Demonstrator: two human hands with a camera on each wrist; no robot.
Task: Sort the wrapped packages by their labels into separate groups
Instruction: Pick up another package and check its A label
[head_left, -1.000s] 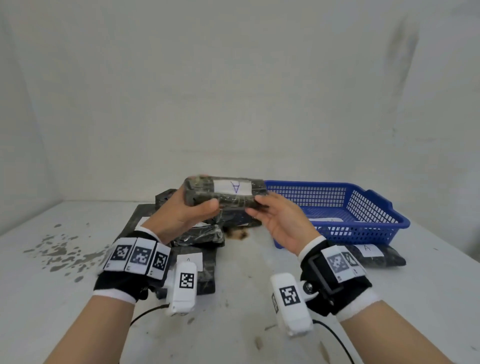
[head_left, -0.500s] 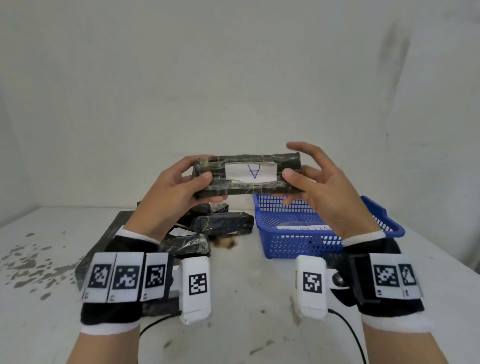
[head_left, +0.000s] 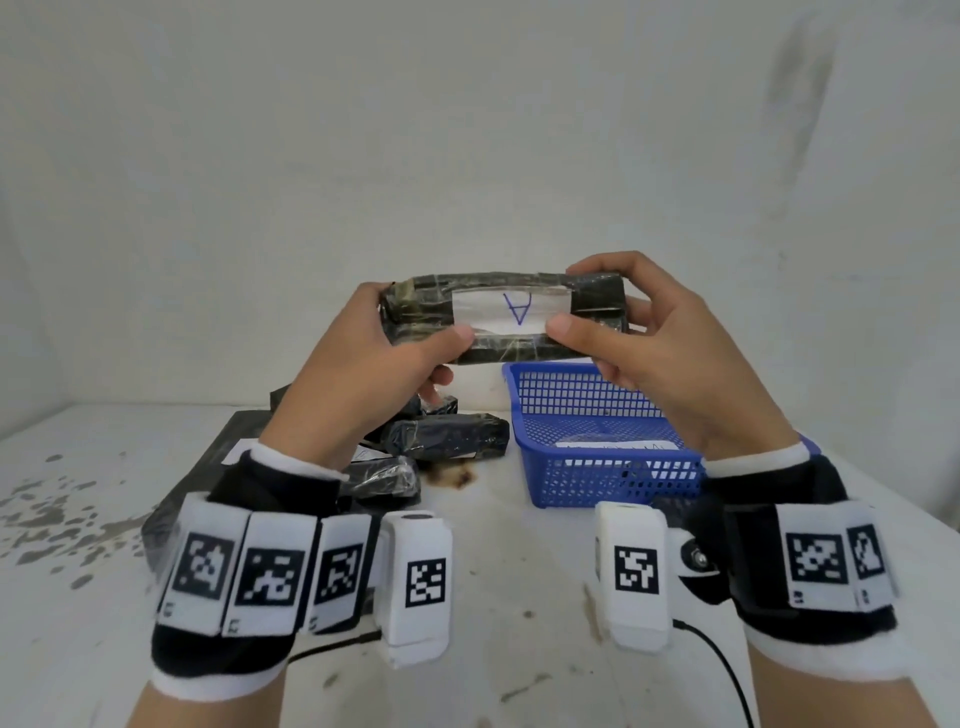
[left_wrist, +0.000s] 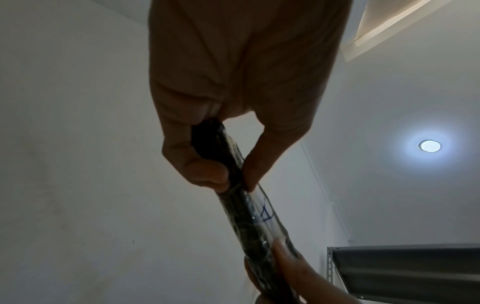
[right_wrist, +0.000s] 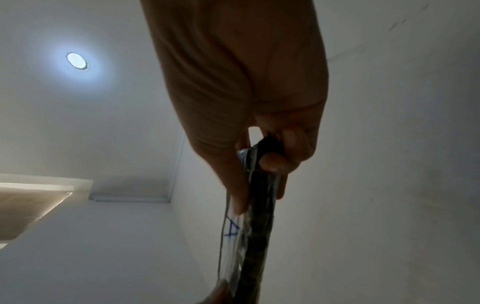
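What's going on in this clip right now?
A person holds one dark wrapped package up in the air, the left hand gripping one end and the right hand the other. Its white label faces the head camera and reads A. Below, more dark packages lie in a heap on the white table, next to a blue basket on the right. The held package has not been placed in a group yet.

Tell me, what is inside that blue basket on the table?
Through the blue basket mesh, a white paper label lies inside, its writing unreadable. Whatever it is stuck to cannot be made out, and the right hand covers the basket's right part.
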